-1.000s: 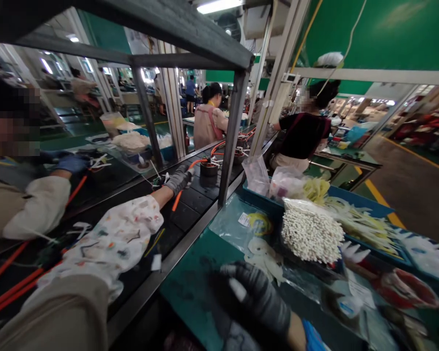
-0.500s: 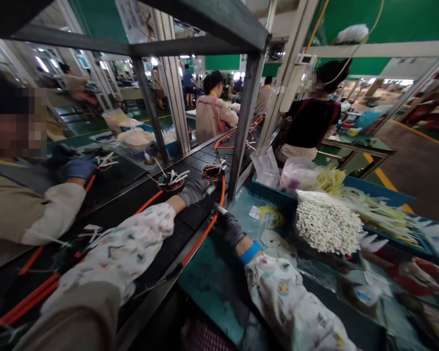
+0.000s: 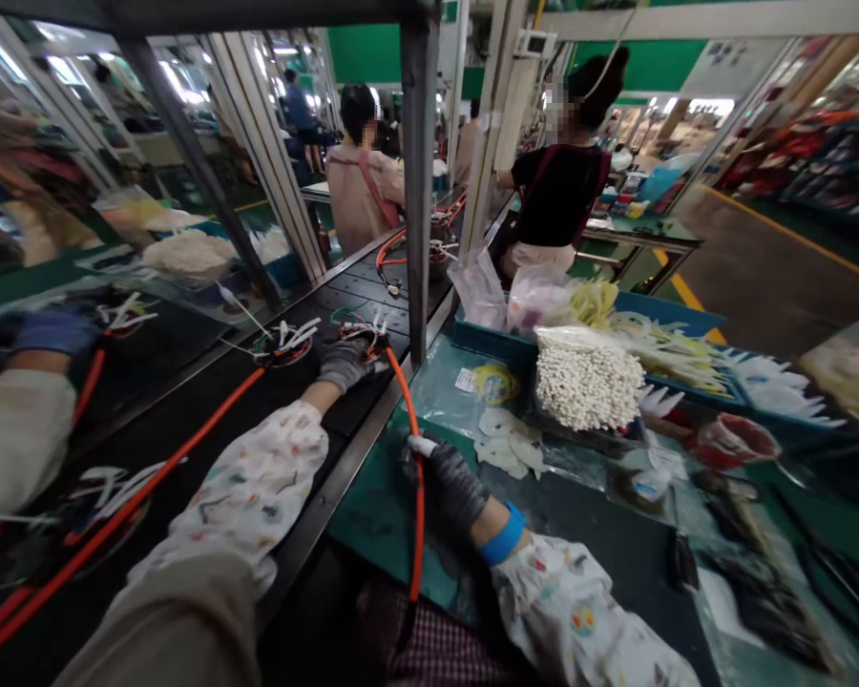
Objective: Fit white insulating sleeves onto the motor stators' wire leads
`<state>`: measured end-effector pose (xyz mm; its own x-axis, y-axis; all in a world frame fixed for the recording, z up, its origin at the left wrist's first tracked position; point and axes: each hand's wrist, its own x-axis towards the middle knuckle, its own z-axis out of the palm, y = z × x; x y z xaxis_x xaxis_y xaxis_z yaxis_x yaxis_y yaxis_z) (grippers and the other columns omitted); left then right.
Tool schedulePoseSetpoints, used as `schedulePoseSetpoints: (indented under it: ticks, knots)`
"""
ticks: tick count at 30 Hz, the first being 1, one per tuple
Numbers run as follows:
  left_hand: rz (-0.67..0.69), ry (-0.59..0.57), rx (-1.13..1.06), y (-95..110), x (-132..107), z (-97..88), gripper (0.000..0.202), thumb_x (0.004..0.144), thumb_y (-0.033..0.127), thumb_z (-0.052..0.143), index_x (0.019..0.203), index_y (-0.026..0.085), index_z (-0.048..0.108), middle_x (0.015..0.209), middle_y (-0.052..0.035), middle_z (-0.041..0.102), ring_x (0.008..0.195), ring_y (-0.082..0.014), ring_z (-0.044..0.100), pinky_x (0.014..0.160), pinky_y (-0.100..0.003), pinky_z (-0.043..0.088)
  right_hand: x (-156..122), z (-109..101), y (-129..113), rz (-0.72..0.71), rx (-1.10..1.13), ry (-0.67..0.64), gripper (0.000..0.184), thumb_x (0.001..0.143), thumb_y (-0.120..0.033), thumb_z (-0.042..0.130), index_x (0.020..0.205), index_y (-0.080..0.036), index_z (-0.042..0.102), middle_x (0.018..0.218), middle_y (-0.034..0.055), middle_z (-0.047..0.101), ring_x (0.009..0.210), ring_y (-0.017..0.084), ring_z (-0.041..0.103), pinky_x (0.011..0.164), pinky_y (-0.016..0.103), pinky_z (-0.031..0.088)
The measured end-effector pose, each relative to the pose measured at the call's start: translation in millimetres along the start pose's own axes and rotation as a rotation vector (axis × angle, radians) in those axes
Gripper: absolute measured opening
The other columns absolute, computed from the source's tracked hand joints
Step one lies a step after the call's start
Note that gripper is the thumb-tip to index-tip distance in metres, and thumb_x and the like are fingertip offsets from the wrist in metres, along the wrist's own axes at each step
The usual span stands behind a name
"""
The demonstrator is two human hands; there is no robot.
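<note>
My left hand [image 3: 345, 363], in a grey glove, reaches out over the black conveyor belt [image 3: 207, 401] and grips a round wound coil part [image 3: 362, 334] with white leads. An orange cable [image 3: 413, 448] runs from that part down toward me. My right hand [image 3: 450, 480], in a dark glove with a blue cuff, is closed round this orange cable near the edge of the green bench [image 3: 379, 496]. A second coil part [image 3: 282, 343] with white leads lies on the belt just left of my left hand.
A metal post [image 3: 418, 181] stands right behind my left hand. A bag of white pieces [image 3: 588, 382] and a blue tray [image 3: 651, 315] with yellowish strips sit on the bench. Another worker's sleeve and gloved hand [image 3: 50, 334] are at left. People work farther down the line.
My left hand kept hold of the coil part while it came nearer along the belt. My right hand drew back toward me along the orange cable, pulling it over the bench edge.
</note>
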<state>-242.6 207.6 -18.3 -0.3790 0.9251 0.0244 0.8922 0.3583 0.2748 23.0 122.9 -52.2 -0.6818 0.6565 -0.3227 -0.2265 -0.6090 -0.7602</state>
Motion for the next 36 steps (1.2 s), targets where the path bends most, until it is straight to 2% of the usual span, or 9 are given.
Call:
schedulePoseSetpoints:
  ticks: [4,10,13,16,23,26,29,32,36]
  knots:
    - [-0.126,0.090,-0.133,-10.9,-41.2,-1.6,0.058,0.074,0.059,0.082,0.111,0.015,0.075,0.112,-0.0171,0.080,0.121,-0.0431,0.069,0.115,-0.054,0.045,-26.3,6.7,2.0,-0.034,-0.005,-0.012,0.042,0.071,-0.057,0.084,0.073,-0.019,0.065,0.053,-0.0051,0.056,0.046,0.007,0.040,0.045,0.020,0.028]
    - [-0.053,0.085,-0.464,5.3,-108.9,-10.2,0.071,0.087,0.071,0.061,0.125,0.012,0.074,0.107,-0.0105,0.080,0.094,-0.0279,0.075,0.084,-0.037,0.060,-84.1,13.7,-12.6,-0.068,-0.085,-0.067,0.044,0.085,-0.059,0.082,0.100,-0.019,0.076,0.060,-0.0056,0.058,0.050,0.007,0.042,0.048,0.020,0.032]
    - [0.046,0.023,-0.497,25.9,-149.4,0.6,0.068,0.080,0.071,0.074,0.122,0.018,0.077,0.112,-0.0087,0.081,0.102,-0.0300,0.075,0.096,-0.041,0.060,-118.7,-10.2,-26.4,-0.135,-0.320,0.055,0.047,0.094,-0.061,0.074,0.122,-0.023,0.077,0.073,-0.0018,0.068,0.058,0.011,0.055,0.052,0.022,0.043]
    - [0.130,-0.040,-0.398,53.2,-185.5,18.6,0.057,0.069,0.067,0.091,0.100,0.020,0.081,0.103,-0.0114,0.081,0.108,-0.0375,0.073,0.110,-0.052,0.054,-151.9,-50.2,-32.9,-0.316,-0.621,0.267,0.041,0.097,-0.058,0.070,0.120,-0.026,0.079,0.102,0.0059,0.080,0.091,0.022,0.074,0.080,0.032,0.061]
    - [0.458,-0.035,-0.053,112.9,-238.0,54.9,0.049,0.095,0.067,0.071,0.110,0.022,0.081,0.124,-0.0147,0.080,0.125,-0.0394,0.069,0.119,-0.061,0.048,-177.9,-119.1,-5.6,-0.485,-0.976,0.521,0.040,0.107,-0.047,0.055,0.138,-0.026,0.071,0.128,0.0098,0.080,0.117,0.028,0.076,0.107,0.049,0.060]
    - [0.668,0.022,-0.025,107.1,-245.6,51.3,0.047,0.100,0.064,0.065,0.116,0.022,0.080,0.127,-0.0138,0.080,0.126,-0.0368,0.070,0.122,-0.062,0.046,-167.6,-125.1,1.7,-0.743,-1.333,0.587,0.038,0.109,-0.034,0.052,0.142,-0.024,0.069,0.130,0.0120,0.078,0.115,0.029,0.075,0.102,0.048,0.062]
    - [0.919,-0.013,-0.020,75.5,-238.6,31.9,0.043,0.106,0.056,0.059,0.126,0.022,0.076,0.124,-0.0121,0.081,0.119,-0.0310,0.074,0.118,-0.056,0.050,-158.7,-119.4,-6.2,-1.065,-1.722,0.559,0.037,0.104,-0.022,0.061,0.139,-0.029,0.070,0.118,0.0093,0.080,0.107,0.027,0.073,0.096,0.044,0.060]
    - [1.080,-0.120,-0.015,41.4,-211.0,5.2,0.034,0.108,0.049,0.060,0.132,0.030,0.074,0.135,-0.0059,0.079,0.131,-0.0270,0.071,0.124,-0.054,0.045,-148.3,-107.1,-23.3,-1.210,-1.977,0.225,0.041,0.103,-0.019,0.067,0.141,-0.033,0.068,0.125,0.0043,0.081,0.116,0.025,0.069,0.102,0.040,0.054]
    - [1.174,-0.534,0.006,32.2,-159.4,-15.3,0.049,0.110,0.017,0.037,0.146,0.031,0.066,0.154,-0.0013,0.068,0.155,-0.0209,0.052,0.133,-0.055,0.033,-122.6,-92.7,-46.1,-1.159,-2.091,-0.157,0.038,0.108,-0.033,0.063,0.146,-0.030,0.067,0.137,0.0061,0.078,0.121,0.028,0.065,0.099,0.043,0.051]
